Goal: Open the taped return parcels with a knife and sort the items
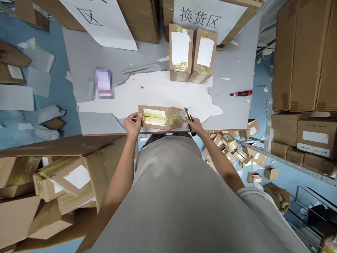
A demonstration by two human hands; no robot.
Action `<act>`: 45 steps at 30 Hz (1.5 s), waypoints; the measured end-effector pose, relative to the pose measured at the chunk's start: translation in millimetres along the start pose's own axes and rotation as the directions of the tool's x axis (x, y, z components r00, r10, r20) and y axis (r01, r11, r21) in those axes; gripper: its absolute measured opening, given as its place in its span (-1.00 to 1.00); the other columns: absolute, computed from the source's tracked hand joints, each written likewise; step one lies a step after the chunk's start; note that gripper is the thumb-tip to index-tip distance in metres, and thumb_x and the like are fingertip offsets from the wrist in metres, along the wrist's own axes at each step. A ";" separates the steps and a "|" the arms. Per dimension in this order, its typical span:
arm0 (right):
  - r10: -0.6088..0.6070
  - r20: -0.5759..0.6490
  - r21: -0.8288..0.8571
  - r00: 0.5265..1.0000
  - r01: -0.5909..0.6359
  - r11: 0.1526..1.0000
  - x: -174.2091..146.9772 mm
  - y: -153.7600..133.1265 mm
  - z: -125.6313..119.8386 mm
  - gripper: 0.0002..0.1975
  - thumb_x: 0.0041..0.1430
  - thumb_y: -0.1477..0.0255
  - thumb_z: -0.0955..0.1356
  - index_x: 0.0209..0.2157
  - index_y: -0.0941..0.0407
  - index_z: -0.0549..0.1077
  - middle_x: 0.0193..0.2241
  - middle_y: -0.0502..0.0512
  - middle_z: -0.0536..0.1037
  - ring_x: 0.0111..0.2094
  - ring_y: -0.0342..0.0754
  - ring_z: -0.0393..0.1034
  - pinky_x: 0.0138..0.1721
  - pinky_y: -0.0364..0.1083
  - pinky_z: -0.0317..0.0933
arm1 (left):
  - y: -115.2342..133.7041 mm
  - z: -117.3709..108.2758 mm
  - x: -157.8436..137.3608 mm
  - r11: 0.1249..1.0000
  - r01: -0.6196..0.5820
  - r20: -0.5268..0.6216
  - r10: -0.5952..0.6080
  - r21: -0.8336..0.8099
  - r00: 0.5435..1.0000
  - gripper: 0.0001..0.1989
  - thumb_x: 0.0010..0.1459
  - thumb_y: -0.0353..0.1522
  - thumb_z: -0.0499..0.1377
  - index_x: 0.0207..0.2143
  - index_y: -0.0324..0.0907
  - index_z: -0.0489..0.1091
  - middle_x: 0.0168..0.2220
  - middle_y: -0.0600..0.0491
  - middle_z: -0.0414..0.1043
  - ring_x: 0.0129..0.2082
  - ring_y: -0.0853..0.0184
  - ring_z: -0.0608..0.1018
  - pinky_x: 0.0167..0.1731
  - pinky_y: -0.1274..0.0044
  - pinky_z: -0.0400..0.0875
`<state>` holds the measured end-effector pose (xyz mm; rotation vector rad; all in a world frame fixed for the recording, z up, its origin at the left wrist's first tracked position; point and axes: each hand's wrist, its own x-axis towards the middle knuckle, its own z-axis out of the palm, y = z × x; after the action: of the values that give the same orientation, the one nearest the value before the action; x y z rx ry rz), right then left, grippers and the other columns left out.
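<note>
A small cardboard box (168, 123) with a white label and yellowish clear tape lies at the near edge of the table. The tape runs lengthwise over its top, and a seam shows along the label. My left hand (133, 124) grips the box's left end, thumb on top. At the right end, my right hand (195, 125) is closed around a black and yellow utility knife (187, 114). The knife points away from me, beside the box. Whether the right fingertips touch the box I cannot tell.
Two taped boxes (180, 52) stand at the back of the table (231, 116). A red and black utility knife (242, 93) lies right, a blurred phone-like item (103, 82) left. A large carton (102, 165) full of boxes stands lower left; stacked cartons (297, 56) rise at right.
</note>
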<state>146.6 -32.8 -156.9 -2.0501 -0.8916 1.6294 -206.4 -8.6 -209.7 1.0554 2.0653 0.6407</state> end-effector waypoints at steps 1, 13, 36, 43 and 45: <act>0.011 0.013 0.076 1.000 -0.012 0.997 2.2 2.4 11.5 -0.34 0.01 -0.23 0.62 -0.39 0.08 0.51 -0.62 -0.06 0.48 -0.52 -0.07 0.46 -0.41 -0.14 0.34 | -0.8 -1.0 1.9 1.000 -0.002 0.002 0.002 0.000 1.000 -0.60 0.26 -0.18 0.28 0.00 -0.26 0.66 -0.01 -0.15 0.74 -0.14 0.16 0.69 0.03 0.36 0.63; -0.123 -0.147 0.000 0.981 0.125 0.992 -7.2 -14.7 15.6 -0.47 0.26 -0.11 0.53 -0.16 0.10 0.56 -0.39 -0.08 0.58 -0.47 -0.13 0.57 -0.35 -0.17 0.49 | 16.8 -21.3 -12.9 0.998 -0.044 0.010 0.043 0.055 0.999 -0.72 0.27 -0.19 0.29 -0.09 -0.17 0.58 -0.15 -0.08 0.69 -0.22 0.16 0.69 0.03 0.30 0.65; -0.098 -0.032 -0.816 0.995 0.031 0.577 -67.0 -76.7 73.7 -0.34 0.71 0.34 0.08 0.70 0.14 -0.02 0.24 0.32 0.70 0.19 0.23 0.65 0.20 0.06 0.45 | 73.8 39.2 -20.0 0.507 -0.857 0.622 0.701 -0.092 0.349 -0.61 0.56 -0.26 0.11 0.30 0.00 0.55 0.63 -0.05 0.20 0.72 -0.06 0.00 0.65 -0.23 -0.16; -0.037 -0.121 -0.843 0.992 -0.083 0.532 -66.4 -93.9 92.8 -0.35 0.68 0.41 0.08 0.68 0.18 0.01 0.16 0.36 0.73 0.18 0.23 0.66 0.22 0.09 0.45 | 69.0 45.8 -16.9 0.506 -0.854 0.618 0.712 -0.121 0.334 -0.58 0.56 -0.24 0.08 0.32 -0.05 0.55 0.66 -0.08 0.13 0.72 -0.08 -0.01 0.65 -0.21 -0.21; -0.029 -0.142 -0.844 0.989 -0.106 0.526 -66.2 -98.2 99.0 -0.35 0.67 0.44 0.08 0.67 0.21 0.00 0.14 0.39 0.73 0.17 0.23 0.67 0.21 0.10 0.46 | 67.4 46.7 -15.7 0.506 -0.852 0.617 0.715 -0.132 0.329 -0.57 0.56 -0.23 0.08 0.33 -0.05 0.54 0.66 -0.08 0.12 0.72 -0.08 -0.02 0.66 -0.20 -0.23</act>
<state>18.8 -15.3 -72.0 -2.7540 -1.8850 1.0833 -131.5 19.6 -186.1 2.1373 0.9238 0.4059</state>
